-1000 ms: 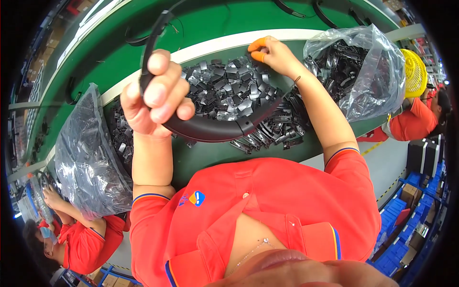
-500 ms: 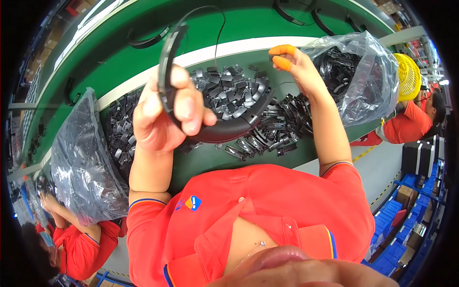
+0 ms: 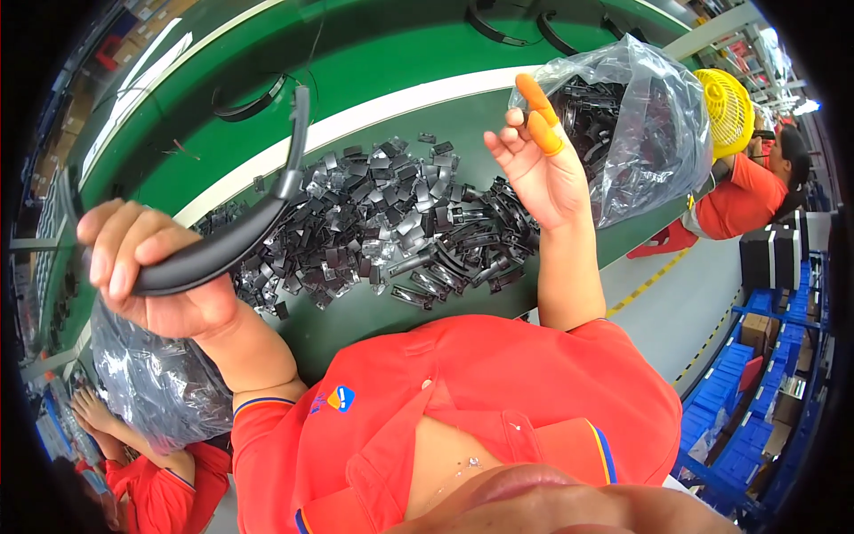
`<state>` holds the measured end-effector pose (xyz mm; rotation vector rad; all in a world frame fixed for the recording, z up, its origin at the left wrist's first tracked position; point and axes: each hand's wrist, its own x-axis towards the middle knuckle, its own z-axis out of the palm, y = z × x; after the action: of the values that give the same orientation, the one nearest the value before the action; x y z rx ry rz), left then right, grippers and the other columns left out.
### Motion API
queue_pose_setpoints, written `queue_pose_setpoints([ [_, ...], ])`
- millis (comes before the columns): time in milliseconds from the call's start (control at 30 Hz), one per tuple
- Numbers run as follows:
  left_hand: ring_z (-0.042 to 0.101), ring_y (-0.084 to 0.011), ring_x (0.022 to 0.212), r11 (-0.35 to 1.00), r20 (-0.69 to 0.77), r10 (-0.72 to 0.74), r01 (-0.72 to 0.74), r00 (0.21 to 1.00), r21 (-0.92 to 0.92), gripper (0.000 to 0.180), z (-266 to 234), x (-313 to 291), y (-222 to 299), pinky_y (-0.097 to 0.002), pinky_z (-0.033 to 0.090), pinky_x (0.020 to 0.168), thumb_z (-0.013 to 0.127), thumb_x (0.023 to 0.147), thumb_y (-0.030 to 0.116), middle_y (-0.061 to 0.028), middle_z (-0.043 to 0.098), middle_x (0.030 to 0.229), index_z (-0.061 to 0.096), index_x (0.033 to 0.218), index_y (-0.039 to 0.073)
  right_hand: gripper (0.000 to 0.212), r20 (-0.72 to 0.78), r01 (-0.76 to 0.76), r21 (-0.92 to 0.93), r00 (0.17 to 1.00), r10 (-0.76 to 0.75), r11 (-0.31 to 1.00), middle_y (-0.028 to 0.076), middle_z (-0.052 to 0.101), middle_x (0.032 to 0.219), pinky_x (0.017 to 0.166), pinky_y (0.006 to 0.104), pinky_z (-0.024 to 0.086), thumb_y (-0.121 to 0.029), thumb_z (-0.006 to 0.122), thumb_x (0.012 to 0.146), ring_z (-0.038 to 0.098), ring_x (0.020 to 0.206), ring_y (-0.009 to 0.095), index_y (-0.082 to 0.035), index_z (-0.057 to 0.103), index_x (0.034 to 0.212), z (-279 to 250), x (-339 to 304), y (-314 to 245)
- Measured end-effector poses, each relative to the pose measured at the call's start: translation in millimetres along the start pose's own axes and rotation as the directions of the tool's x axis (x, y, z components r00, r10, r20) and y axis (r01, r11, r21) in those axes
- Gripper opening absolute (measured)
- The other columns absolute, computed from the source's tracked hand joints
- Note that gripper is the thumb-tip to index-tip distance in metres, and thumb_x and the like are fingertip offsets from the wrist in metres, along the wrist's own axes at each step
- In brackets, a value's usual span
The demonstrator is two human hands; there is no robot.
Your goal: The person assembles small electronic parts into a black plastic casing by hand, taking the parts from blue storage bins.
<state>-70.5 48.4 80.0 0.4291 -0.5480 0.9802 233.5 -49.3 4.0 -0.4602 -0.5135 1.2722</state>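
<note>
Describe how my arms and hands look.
Short red sleeves edged in dark blue leave your arms bare. Your right hand wears orange finger covers on thumb and forefinger; your left hand shows none.

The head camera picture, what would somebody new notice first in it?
Probably the two bright orange finger covers on the raised right hand, right of the middle near the top. Next might be the big black curved band gripped by the left hand on the left side. In the middle, a jumbled pile of little black pieces covers much of the green work surface.
</note>
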Motion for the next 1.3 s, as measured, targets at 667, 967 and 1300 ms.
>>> queue_pose_setpoints([
  [667, 0.057, -0.0176, 0.096, 0.411, -0.322, -0.106, 0.336, 0.941, 0.847, 0.028, -63.2, -32.2, -89.6, -0.0298, 0.044, 0.086, 0.049, 0.088, 0.006, -0.0127, 0.057, 0.104, 0.044, 0.114, -0.003, 0.023, -0.008, 0.103, -0.415, 0.993, -0.117, 0.904, 0.007, 0.054, 0.096, 0.075, 0.0262, 0.039, -0.003, 0.054, 0.085, 0.05, 0.08, 0.013, 0.0, 0.054, 0.107, 48.0, -21.6, 56.8],
  [967, 0.058, -0.0179, 0.1, 0.265, -0.297, -0.103, 0.314, 0.949, 0.912, 0.036, -62.7, -35.6, -92.5, -0.0289, 0.046, 0.087, 0.059, 0.083, 0.004, -0.0134, 0.058, 0.108, 0.047, 0.115, -0.005, 0.016, 0.073, 0.224, -0.554, 0.973, -0.221, 0.802, 0.009, 0.052, 0.112, 0.086, 0.029, 0.041, -0.001, 0.061, 0.079, 0.055, 0.094, 0.017, 0.0, 0.061, 0.095, 49.1, -20.2, 61.3],
  [1300, 0.059, -0.0176, 0.097, 0.217, -0.312, -0.137, 0.336, 0.94, 0.916, 0.039, -64.8, -41.0, -93.3, -0.0287, 0.047, 0.085, 0.063, 0.081, 0.007, -0.0131, 0.059, 0.106, 0.049, 0.115, -0.006, 0.023, 0.294, 0.412, -0.794, 0.904, -0.311, 0.447, 0.007, 0.051, 0.109, 0.082, 0.0274, 0.042, -0.004, 0.068, 0.074, 0.051, 0.098, 0.016, -0.003, 0.062, 0.096, 47.7, -20.1, 60.5],
])
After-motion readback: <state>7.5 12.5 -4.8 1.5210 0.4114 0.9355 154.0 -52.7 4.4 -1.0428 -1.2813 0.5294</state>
